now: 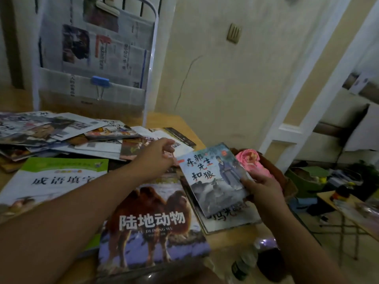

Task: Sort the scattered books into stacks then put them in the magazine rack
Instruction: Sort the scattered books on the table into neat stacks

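Far left, on the wooden table [176, 121]: a loose heap of scattered books [61, 134], overlapping at all angles, some covers blurred. Behind the heap, standing upright at the table's far edge: a white-framed magazine rack [152, 37], its pockets lined with newspaper, a blue binder clip [100, 82] fastened to the lower pocket's rim.

Near left: a green-and-white book [59, 177], flat, partly hidden under the left forearm. Just right of it, overlapping its edge: a camel book [155, 232], flat, nearest the viewer, brown camel on the cover.

Centre: left hand [158, 156], reaching across both near books toward the right end of the heap, fingers curled, fingertips at the loose covers there; cannot tell whether anything is pinched.

Right of centre: a grey-blue storybook [211, 177] showing a robed figure, lifted off the table and tilted, pinched at its right edge by the right hand [260, 191], thumb on the cover, fingers behind. Beneath it, flat on the table: another thin storybook [229, 218], only its near part showing.

Just beyond the right hand, at the table's right edge: a pink cloth [252, 160] bunched on something brown. Near the table's front right corner, lower down: a bottle [244, 261]. Far right, on the floor: clutter and a small folding table [348, 208].
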